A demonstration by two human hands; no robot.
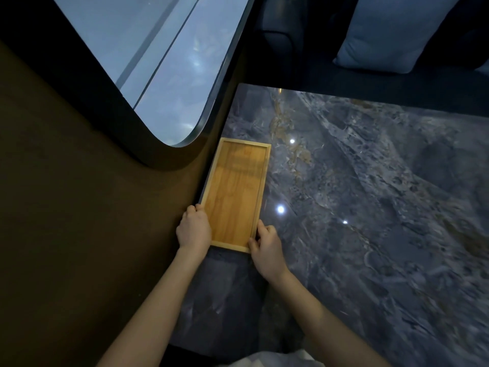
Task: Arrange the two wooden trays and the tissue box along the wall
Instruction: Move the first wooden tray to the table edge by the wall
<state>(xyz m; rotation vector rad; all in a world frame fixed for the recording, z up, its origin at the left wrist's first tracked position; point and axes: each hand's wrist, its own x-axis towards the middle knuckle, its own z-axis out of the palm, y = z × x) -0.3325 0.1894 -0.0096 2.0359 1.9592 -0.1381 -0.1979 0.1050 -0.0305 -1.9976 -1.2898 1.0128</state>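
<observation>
One wooden tray (235,192), a long shallow rectangle with a pale raised rim, lies flat on the dark marble table (370,207). Its long left side runs along the brown wall (79,207). My left hand (194,227) grips the tray's near left corner, squeezed between tray and wall. My right hand (266,243) holds the near right corner, fingers on the rim. The tray holds nothing. A second tray and the tissue box are out of view.
A rounded window (158,62) with a dark frame sits in the wall above the tray. Beyond the table's far edge stands a dark sofa with a pale blue cushion (391,33). Bright light spots reflect on the marble right of the tray.
</observation>
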